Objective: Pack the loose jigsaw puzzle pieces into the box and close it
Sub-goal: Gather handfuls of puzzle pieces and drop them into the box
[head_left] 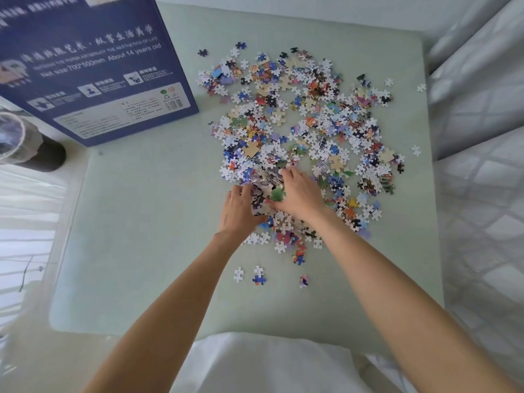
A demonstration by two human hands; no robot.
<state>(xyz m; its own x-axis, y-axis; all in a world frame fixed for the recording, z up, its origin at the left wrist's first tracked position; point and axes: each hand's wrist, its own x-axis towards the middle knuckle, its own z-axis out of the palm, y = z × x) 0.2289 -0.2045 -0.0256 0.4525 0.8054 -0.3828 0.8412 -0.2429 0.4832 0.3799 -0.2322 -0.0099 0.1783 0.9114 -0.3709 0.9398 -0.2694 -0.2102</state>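
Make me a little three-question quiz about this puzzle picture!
1. True or false: both hands are in the pile of puzzle pieces.
2. What colour is the puzzle box? A) red B) dark blue C) yellow
3. Where does the box stand: left or right of the pile?

Key:
1. True. The left hand and the right hand cup a clump of pieces between them.
2. B.
3. Left, at the far corner of the pale green table.

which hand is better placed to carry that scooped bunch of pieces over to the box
Left, probably. The left hand sits on the side of the clump nearer the blue puzzle box; the right hand would have to cross over.
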